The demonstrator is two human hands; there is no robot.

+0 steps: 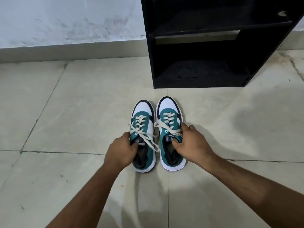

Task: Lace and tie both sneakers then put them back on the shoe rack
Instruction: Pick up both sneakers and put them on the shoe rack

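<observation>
Two teal, white and navy sneakers stand side by side on the tiled floor, toes pointing away from me toward the rack. My left hand (120,149) grips the left sneaker (143,112) at its collar, thumb inside the opening. My right hand (191,143) grips the right sneaker (169,109) the same way, thumb inside by the tongue. Cream laces (148,139) run through the eyelets of both shoes, and their loose ends trail across the tongues. The black shoe rack (197,45) stands just beyond the toes, its shelves bare.
A pale wall with a tiled skirting runs along the far left. Beige floor tiles with dark grout lines spread to the left, the right and toward me. My shadow falls on the floor at the right.
</observation>
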